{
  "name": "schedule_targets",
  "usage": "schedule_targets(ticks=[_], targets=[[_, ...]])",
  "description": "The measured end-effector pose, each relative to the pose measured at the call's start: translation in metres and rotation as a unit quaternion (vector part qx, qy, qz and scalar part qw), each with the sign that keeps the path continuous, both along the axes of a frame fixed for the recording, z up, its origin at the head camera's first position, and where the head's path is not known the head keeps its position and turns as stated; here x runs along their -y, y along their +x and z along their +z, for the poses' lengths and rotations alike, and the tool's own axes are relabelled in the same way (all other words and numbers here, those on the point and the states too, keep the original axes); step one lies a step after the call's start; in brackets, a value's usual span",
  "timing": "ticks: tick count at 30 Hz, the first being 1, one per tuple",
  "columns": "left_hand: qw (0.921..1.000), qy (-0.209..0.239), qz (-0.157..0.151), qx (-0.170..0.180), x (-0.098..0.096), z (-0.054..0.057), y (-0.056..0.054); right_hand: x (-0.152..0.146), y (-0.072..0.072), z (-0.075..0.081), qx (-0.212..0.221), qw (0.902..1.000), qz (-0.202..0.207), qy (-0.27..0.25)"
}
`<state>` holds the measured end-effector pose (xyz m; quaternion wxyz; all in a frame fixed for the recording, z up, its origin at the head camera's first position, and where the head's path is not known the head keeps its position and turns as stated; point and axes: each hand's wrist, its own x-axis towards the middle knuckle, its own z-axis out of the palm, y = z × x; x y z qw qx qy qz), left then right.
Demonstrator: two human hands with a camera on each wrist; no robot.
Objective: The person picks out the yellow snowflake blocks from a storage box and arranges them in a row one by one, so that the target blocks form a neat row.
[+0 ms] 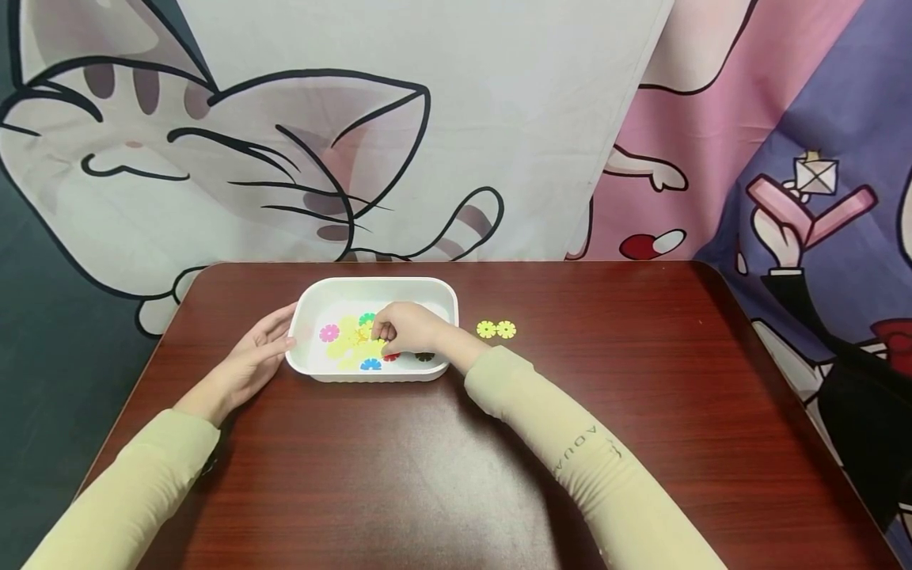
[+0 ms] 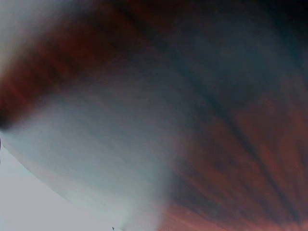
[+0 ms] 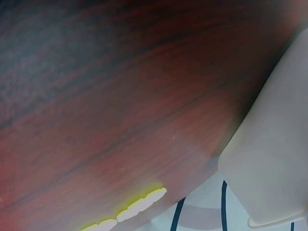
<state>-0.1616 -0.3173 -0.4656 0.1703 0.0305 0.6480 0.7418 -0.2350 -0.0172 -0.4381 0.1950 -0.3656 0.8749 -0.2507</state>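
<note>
A white plastic tray [image 1: 378,378] stands near the table's far edge with flower-shaped plastic pieces inside, mostly yellow [image 1: 349,344]. Among them are a pink piece [image 1: 329,333], a blue piece [image 1: 370,364] and a green piece [image 1: 366,318]. My left hand [image 1: 249,360] rests against the tray's left end, fingers fairly straight along the outer wall and thumb at the rim. Over the tray's right wall reaches my right hand [image 1: 408,326], its fingers bent down among the pieces. Whether a piece is between those fingertips is hard to see. The left wrist view is blurred.
Two yellow flower pieces [image 1: 495,329] lie side by side on the brown table [image 1: 641,396], just right of the tray. The right wrist view shows them edge-on near the tray's wall [image 3: 274,144]. A cat-printed cloth [image 1: 527,119] hangs behind the table.
</note>
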Motion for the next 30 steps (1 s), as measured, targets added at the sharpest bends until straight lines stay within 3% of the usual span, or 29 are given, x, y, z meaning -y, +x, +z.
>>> schedule_targets(ticks=[17,30], targets=[[1.0000,-0.002,-0.001,0.005,0.0004,0.0005,-0.0001,-0.0002,0.0021,0.0021,0.017,0.9997,-0.016,-0.003],[0.9999,-0.011,0.002,0.013,-0.0002,0.0033,0.0010,-0.0047,-0.0011,0.0041,0.039,0.9969,-0.029,-0.062]])
